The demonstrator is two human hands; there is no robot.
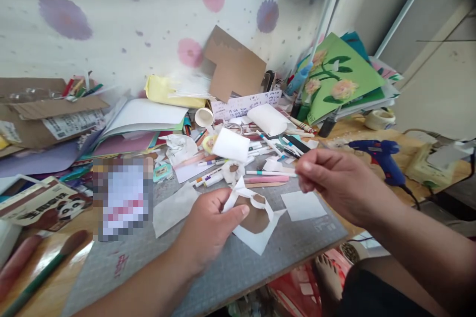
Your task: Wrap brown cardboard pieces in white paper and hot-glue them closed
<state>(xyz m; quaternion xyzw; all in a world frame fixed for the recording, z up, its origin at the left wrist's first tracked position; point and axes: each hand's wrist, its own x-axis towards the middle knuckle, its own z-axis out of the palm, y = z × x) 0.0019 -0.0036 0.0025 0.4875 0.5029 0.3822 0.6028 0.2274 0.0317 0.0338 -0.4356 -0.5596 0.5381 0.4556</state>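
My left hand [213,228] grips a brown cardboard piece [251,215] with white paper [255,237] partly folded over its edges, the thumb lying on top. To the right and a little higher, my right hand [334,178] is raised above the mat with thumb and fingertips pinched together. Whatever it may hold is too small or hidden to make out. A square of white paper [304,205] lies on the grey cutting mat [178,272] between the hands. Another torn sheet [174,208] rests left of my left hand.
Markers, paper scraps and a white roll [269,120] clutter the back of the mat. A blue glue gun [383,156] and a tape roll [380,119] are at the right. On the left stand a cardboard box [37,119] and stacked coloured paper [141,119]. Green flower artwork [342,77] leans behind.
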